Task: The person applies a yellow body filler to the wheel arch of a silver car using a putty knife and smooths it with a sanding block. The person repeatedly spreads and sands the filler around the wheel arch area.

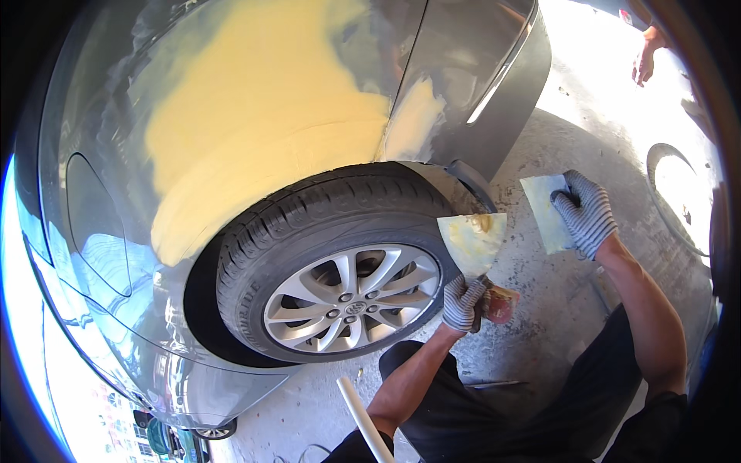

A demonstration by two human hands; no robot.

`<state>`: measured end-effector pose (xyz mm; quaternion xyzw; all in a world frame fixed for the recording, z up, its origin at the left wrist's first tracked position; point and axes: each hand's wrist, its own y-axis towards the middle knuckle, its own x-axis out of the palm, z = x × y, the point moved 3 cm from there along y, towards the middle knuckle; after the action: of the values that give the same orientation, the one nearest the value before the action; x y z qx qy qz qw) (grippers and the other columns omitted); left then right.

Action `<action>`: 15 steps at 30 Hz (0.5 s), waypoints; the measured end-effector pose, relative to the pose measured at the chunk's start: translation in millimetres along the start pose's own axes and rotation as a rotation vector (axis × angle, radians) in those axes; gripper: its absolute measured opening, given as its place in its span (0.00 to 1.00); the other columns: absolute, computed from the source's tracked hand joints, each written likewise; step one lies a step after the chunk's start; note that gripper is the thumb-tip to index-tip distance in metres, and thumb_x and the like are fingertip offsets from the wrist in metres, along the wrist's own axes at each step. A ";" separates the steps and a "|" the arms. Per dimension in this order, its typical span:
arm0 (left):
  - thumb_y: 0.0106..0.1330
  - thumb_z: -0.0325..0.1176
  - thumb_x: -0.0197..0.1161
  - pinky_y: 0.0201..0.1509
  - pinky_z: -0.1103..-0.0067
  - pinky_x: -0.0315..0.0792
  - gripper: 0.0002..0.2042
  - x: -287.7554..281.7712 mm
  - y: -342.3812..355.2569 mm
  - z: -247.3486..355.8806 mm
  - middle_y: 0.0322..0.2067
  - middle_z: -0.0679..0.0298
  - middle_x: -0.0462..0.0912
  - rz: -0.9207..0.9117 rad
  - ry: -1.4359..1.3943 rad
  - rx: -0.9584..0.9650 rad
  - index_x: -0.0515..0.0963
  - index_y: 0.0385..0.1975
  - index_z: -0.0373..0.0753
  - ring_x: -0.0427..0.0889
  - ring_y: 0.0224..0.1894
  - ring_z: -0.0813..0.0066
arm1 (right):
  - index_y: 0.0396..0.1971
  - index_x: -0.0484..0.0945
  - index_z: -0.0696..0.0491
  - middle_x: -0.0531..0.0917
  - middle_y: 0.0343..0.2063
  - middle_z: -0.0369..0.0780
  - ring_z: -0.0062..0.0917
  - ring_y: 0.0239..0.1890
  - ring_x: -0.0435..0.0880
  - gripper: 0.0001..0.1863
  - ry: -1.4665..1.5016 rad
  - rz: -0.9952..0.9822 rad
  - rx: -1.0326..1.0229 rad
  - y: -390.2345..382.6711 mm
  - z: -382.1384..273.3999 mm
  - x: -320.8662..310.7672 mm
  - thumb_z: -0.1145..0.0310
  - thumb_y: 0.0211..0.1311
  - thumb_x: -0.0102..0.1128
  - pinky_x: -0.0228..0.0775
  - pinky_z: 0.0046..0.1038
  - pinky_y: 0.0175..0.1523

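Observation:
My left hand [461, 307], in a grey-striped glove, is closed around a putty knife [467, 241]. Its wide, pale, smeared blade points up and carries a small dab of filler [482, 223]. A reddish piece [502, 305] shows beside that hand; whether it belongs to the knife cannot be told. My right hand [590, 214], gloved alike, grips a flat, pale green spreader [545, 217] by its right side. Both tools are apart from the grey car [108, 170]. Yellow filler [262, 116] covers much of the panel above the wheel, with a paler patch [414, 119] across the seam.
The tire [324, 208] and its silver alloy rim [340, 266] stand close to my left hand. A white tube [364, 420] rises at the lower edge. Another person's hand [648, 55] shows at the top right. A thin object [494, 383] lies on the concrete floor [532, 339].

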<state>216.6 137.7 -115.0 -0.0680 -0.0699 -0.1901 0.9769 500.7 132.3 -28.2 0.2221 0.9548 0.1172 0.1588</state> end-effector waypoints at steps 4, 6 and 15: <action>0.68 0.33 0.58 0.15 0.85 0.63 0.08 1.9 -2.2 5.3 0.20 0.65 0.77 0.021 -0.006 0.010 0.74 0.38 0.33 0.72 0.14 0.81 | 0.39 0.77 0.62 0.82 0.26 0.44 0.22 0.28 0.79 0.08 0.000 0.005 0.011 -0.6 -1.0 1.2 0.75 0.60 0.58 0.74 0.27 0.37; 0.68 0.33 0.58 0.14 0.86 0.62 0.08 2.3 -2.7 7.1 0.20 0.64 0.77 0.029 -0.002 0.013 0.75 0.37 0.33 0.71 0.13 0.81 | 0.40 0.77 0.62 0.83 0.27 0.44 0.22 0.29 0.79 0.10 0.016 0.009 0.007 -0.1 2.3 1.9 0.75 0.60 0.58 0.75 0.27 0.37; 0.67 0.33 0.60 0.16 0.84 0.64 0.09 0.0 -2.0 4.0 0.19 0.65 0.77 0.052 0.009 0.008 0.75 0.35 0.33 0.72 0.14 0.80 | 0.44 0.77 0.63 0.84 0.29 0.46 0.22 0.30 0.80 0.13 0.003 -0.022 0.037 0.1 2.4 0.4 0.75 0.60 0.59 0.75 0.27 0.38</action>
<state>215.4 136.6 -110.9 -0.0649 -0.0643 -0.1648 0.9821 501.2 132.9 -30.5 0.2144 0.9594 0.0981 0.1545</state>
